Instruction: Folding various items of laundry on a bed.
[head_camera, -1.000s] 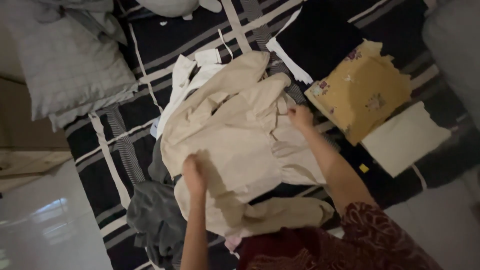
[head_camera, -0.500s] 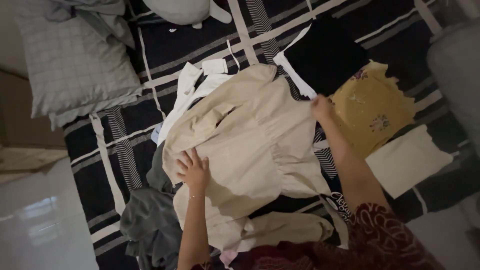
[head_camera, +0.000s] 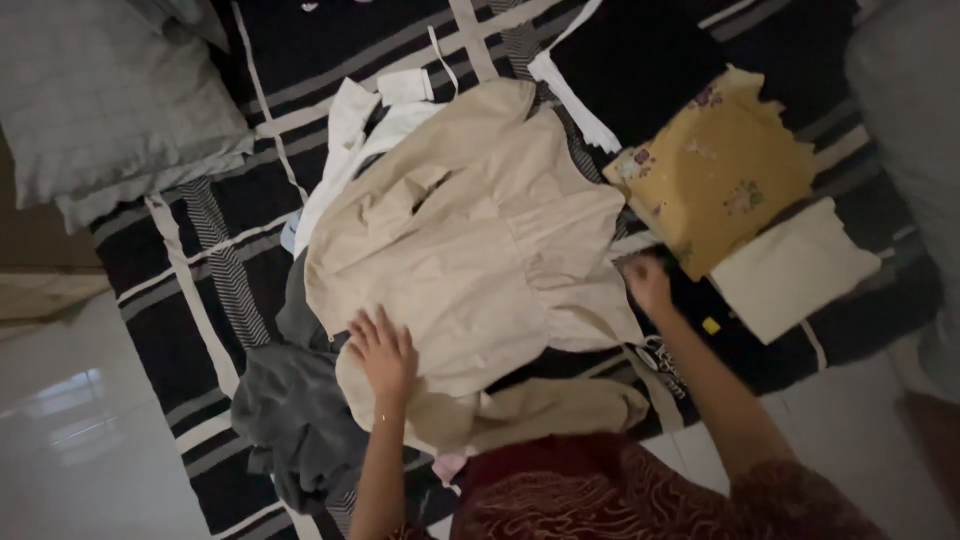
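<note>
A beige garment (head_camera: 480, 250) lies spread over a black mattress cover with pale stripes (head_camera: 200, 250). My left hand (head_camera: 383, 352) rests flat on its lower left part, fingers apart. My right hand (head_camera: 648, 283) is at the garment's right edge, blurred, beside the folded yellow flowered cloth (head_camera: 722, 165); whether it pinches the fabric is unclear. Under the beige garment lie a white piece (head_camera: 350, 160) at the upper left and a grey garment (head_camera: 290, 420) at the lower left.
A folded cream cloth (head_camera: 790, 270) sits below the yellow one, and a folded black cloth with a white edge (head_camera: 630, 60) above it. A grey checked pillow (head_camera: 100, 110) lies at the top left. Shiny tiled floor (head_camera: 80, 450) borders the mattress at left.
My right hand slid down the garment's right edge, from near the black cloth to beside the yellow one. My left hand opened flat and stayed on the garment, which now lies smoother.
</note>
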